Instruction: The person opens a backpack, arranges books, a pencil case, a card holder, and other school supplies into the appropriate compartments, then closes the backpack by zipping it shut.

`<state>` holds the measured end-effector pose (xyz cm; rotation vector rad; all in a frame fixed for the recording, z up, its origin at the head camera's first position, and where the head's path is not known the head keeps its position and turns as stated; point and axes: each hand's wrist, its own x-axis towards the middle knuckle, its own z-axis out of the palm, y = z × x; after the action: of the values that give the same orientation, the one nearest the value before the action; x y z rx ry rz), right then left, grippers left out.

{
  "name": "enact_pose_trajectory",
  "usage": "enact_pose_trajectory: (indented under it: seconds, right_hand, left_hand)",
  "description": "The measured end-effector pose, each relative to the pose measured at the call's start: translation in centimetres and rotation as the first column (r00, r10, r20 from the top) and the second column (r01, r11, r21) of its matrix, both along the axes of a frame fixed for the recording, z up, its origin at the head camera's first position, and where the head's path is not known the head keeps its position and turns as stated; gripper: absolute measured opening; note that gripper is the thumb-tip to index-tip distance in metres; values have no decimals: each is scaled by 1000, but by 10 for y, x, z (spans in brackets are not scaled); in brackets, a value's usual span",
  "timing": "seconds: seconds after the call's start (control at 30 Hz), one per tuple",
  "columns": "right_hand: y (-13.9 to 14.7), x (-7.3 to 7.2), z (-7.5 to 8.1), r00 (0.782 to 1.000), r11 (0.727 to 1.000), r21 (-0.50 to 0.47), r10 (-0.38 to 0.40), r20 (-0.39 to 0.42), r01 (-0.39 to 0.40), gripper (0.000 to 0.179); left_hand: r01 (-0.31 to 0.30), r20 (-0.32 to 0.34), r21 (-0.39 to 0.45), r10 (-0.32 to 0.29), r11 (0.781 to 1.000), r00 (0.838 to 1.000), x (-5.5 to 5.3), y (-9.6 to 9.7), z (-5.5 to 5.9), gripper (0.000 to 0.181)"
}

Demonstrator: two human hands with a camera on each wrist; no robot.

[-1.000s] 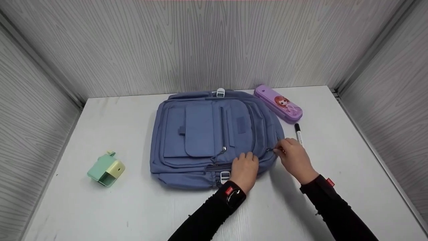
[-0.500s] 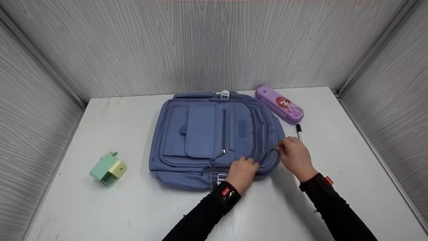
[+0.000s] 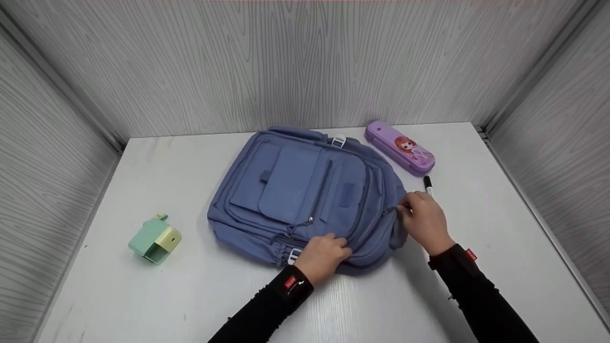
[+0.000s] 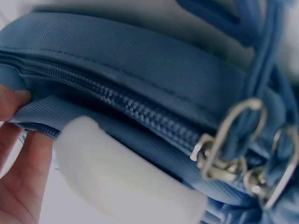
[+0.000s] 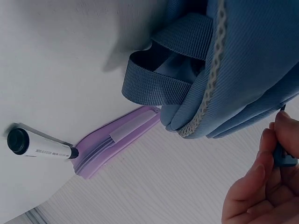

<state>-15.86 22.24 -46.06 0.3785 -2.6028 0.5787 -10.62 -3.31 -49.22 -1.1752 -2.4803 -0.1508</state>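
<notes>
A blue backpack lies front side up on the white table, turned at a slant. My left hand grips its near edge; in the left wrist view the fingers and thumb pinch the fabric beside a zipper whose teeth are parted. At the backpack's right end my right hand pinches a zipper pull. In the right wrist view a dark blue tab shows between its fingers. A pale rounded shape, its kind unclear, covers part of the left wrist view.
A purple pencil case lies behind the backpack's right end. Near it is a white marker with a black cap, partly behind my right hand. A green and yellow pencil sharpener stands on the left. Grey wood-grain panels enclose the table.
My left hand has moved left and toward me, pulling the backpack's near edge along, so the backpack has turned clockwise. My right hand stays nearly in place, still on the zipper pull.
</notes>
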Motion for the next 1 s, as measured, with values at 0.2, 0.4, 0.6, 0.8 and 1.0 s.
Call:
enact_pose_trajectory:
  seconds: [0.2,0.4,0.6,0.8,1.0]
  right_hand:
    - [0,-3,0,999,1000,-24,-16,-29,16,11]
    - [1,-4,-1,999,999,-39,-25,-30,24,11]
    - [0,-6,-1,999,998,-47,-41,-25,39,11]
    - [-6,-6,-1,998,997,-49,-53,43,55,9]
    - [-10,-2,-1,997,998,-53,-36,64,39,8]
  left_hand:
    - [43,-42,15,-43,999,998,4,-32,-3,21]
    - [27,-59,67,-23,997,998,10,-65,-7,21]
    - [1,-84,97,7,995,996,12,-92,-9,17]
    - [-42,-85,130,54,991,995,11,-112,-12,15]
    - [-132,-31,111,136,985,990,14,-118,-7,15]
